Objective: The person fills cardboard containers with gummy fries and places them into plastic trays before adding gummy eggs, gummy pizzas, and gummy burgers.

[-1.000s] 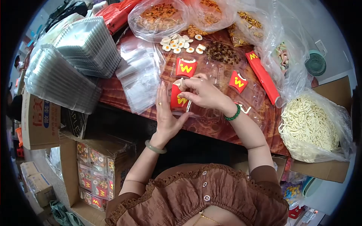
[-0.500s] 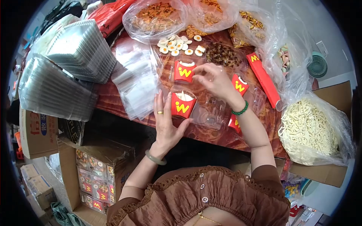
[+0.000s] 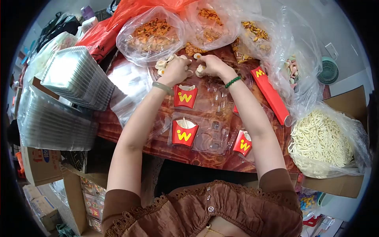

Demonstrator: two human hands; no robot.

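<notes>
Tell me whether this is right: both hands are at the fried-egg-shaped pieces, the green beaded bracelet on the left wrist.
Wrong wrist: the head view shows the green beaded bracelet on the right. Left hand and right hand are indeed at the fried-egg-shaped pieces.

Table (image 3: 189, 158): reddish brown, marbled with darker veins
Cartons (image 3: 184, 135): red, yellow mark; on the table
Long stack (image 3: 271, 96): red, yellow mark at its far end; right part of the table
Egg sweets (image 3: 161, 72): white, orange-yellow centres; far part of the table
Snacks (image 3: 154, 33): orange, darker flecks; table's far edge
Noodles (image 3: 320, 136): pale cream; right of the table
Fan (image 3: 328, 71): green; beyond the table's right side
Bracelet (image 3: 233, 81): dark green
Bangle (image 3: 162, 87): pale grey-green
Blouse (image 3: 225, 201): brown; table's near side
</notes>
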